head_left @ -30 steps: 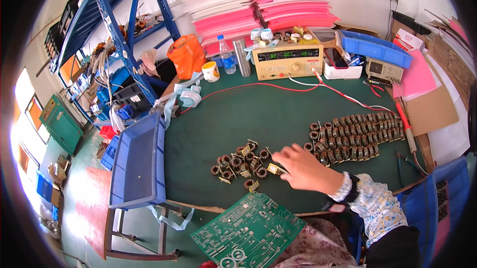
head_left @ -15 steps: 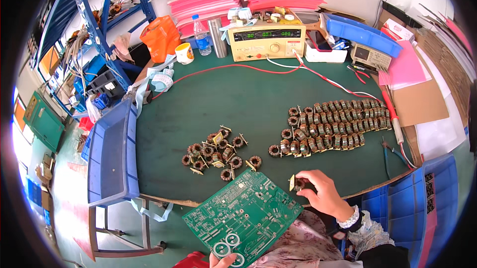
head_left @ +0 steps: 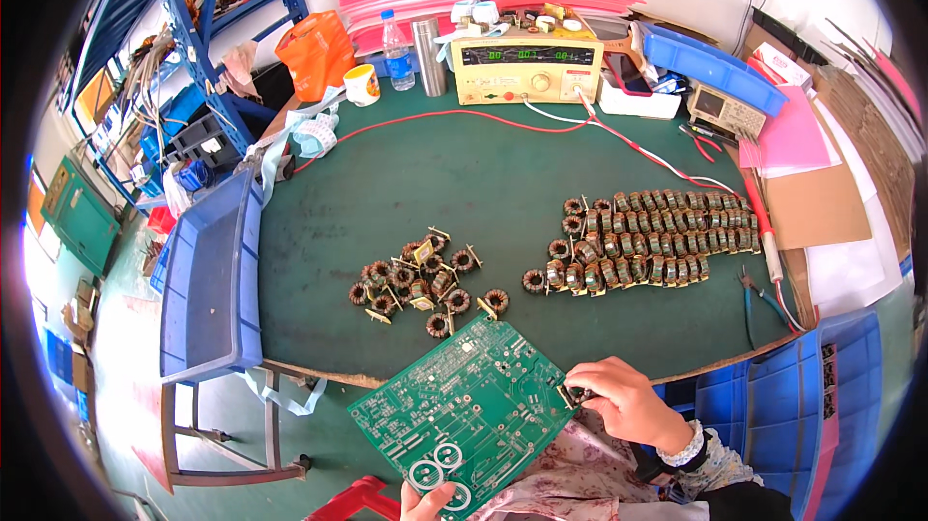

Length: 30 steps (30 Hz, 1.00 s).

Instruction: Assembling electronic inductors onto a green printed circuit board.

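Note:
My left hand [head_left: 426, 501] grips the near corner of a green printed circuit board [head_left: 464, 405], thumb on top beside the white printed rings. The board is tilted over my lap, its far corner by the table's front edge. In my right hand [head_left: 628, 399] a toroidal coil [head_left: 578, 394] on a small base is pinched between thumb and fingers, at the board's right edge; whether it touches the board I cannot tell. Just beyond the board lies a loose heap of similar coils [head_left: 404, 276]. Further right, many more coils [head_left: 652, 236] stand in packed rows.
A yellow bench power supply [head_left: 527, 72] stands at the back, its red cable [head_left: 425, 117] crossing the table. A blue tray [head_left: 208, 279] sits at the left edge. Pliers [head_left: 764, 301] and a red-and-white probe [head_left: 764, 228] lie at the right. Blue bins [head_left: 764, 415] stand lower right.
My right hand has moved down with the coil, from above and right of the board to its right edge. The left hand still holds the board. The whole view has shifted slightly.

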{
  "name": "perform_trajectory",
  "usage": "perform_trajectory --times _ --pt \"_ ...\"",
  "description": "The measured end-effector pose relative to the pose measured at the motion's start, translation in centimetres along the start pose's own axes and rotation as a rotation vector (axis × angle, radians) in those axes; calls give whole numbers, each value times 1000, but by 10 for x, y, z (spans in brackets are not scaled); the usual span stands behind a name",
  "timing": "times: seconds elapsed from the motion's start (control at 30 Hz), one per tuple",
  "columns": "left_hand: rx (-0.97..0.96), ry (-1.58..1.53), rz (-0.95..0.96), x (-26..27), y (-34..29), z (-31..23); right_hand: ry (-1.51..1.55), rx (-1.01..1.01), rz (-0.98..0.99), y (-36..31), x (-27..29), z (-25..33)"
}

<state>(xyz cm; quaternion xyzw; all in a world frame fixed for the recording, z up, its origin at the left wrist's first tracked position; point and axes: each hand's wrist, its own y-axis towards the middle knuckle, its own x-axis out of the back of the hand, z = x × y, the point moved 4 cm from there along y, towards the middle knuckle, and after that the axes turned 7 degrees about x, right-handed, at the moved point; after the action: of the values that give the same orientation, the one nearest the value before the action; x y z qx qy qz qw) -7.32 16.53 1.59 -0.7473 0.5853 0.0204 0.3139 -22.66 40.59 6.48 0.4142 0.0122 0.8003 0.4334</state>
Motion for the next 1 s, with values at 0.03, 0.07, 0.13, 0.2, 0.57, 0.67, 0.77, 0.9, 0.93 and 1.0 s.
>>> perform_trajectory --times 0.03,0.07,0.13,0.2,0.57,0.67,0.77,0.9,0.93,1.0 --pt "4 -4 8 -1 1 -1 -2 -2 3 2 -1 4" --pt "8 -7 16 -2 1 -1 -47 32 38 4 -4 10" --pt "12 -8 19 -2 1 -1 -181 100 34 7 -13 15" --pt "15 -4 21 -3 2 -2 -186 105 41 10 -18 14" --pt "3 53 50 -9 4 -8 30 -25 -5 7 -15 3" --pt "-5 13 -36 -6 2 -6 79 42 -18 8 -16 -1" --pt "-25 26 -34 -2 1 -3 -39 81 -45 4 -17 7" --pt "-421 637 -60 -3 -5 -12 341 -278 -79 -7 -16 -13" --pt "-388 620 -70 -1 -5 -9 405 -250 -130 -8 -13 -17" --pt "-204 309 -22 5 -1 0 585 -252 -340 -11 6 -27"
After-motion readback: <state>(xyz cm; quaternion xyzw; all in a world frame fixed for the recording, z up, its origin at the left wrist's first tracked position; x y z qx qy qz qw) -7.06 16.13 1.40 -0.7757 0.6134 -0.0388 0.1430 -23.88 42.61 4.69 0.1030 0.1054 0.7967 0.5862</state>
